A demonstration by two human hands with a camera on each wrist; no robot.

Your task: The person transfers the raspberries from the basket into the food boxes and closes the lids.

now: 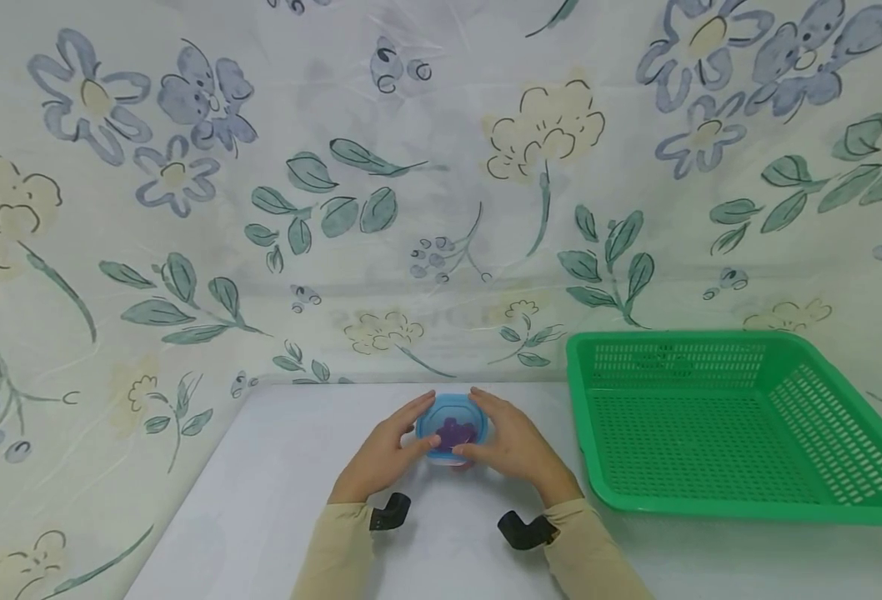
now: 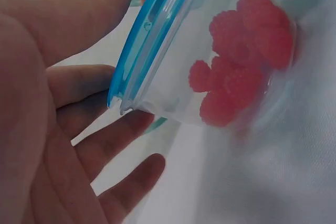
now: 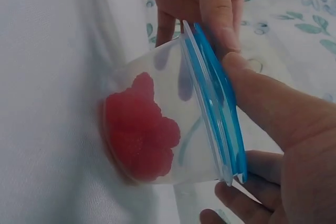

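A clear plastic food container (image 3: 194,145) with a blue lid (image 1: 452,407) stands on the table between my two hands. Red raspberries (image 2: 257,35) lie inside it, seen through its wall in both wrist views. My left hand (image 1: 383,457) holds the lidded rim from the left, thumb over the lid and fingers at the rim's far side. From the right, my right hand (image 1: 522,446) grips the same rim, its thumb also on top. The lid lies over the container's mouth; whether it is fully pressed down I cannot tell.
A green plastic basket (image 1: 589,454) with perforated walls stands to the right on the white table (image 1: 261,500). Behind and to the left hangs a floral cloth (image 1: 441,333). A black wrist strap piece (image 1: 391,512) sits at the left cuff, another (image 1: 525,531) at the right.
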